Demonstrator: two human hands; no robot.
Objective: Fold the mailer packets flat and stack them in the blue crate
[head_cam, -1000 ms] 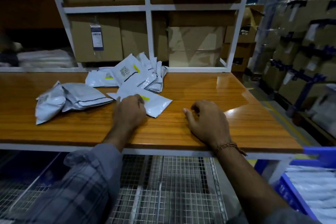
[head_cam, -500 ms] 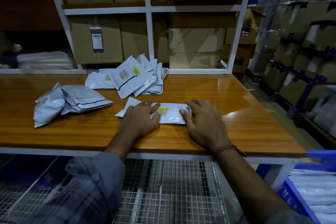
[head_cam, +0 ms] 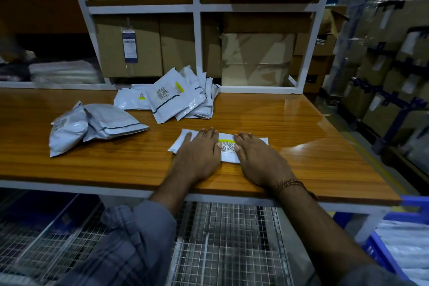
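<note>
White plastic mailer [head_cam: 228, 146] is lying flat near the front of the glossy wooden table [head_cam: 290, 127], its barcode label and yellow strip showing between both hands; the print is too small to read. Left hand [head_cam: 198, 154] and right hand [head_cam: 257, 158] are pressing it with straight fingers. Crinkled mailers [head_cam: 171, 97] are heaped behind. Blue crate [head_cam: 380, 253] is sitting below right.

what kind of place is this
Most likely a warehouse packing station: cardboard cartons fill the white shelving, wrapped cartons stand stacked at right, and barcoded mailer packets lie on the wooden bench.
</note>
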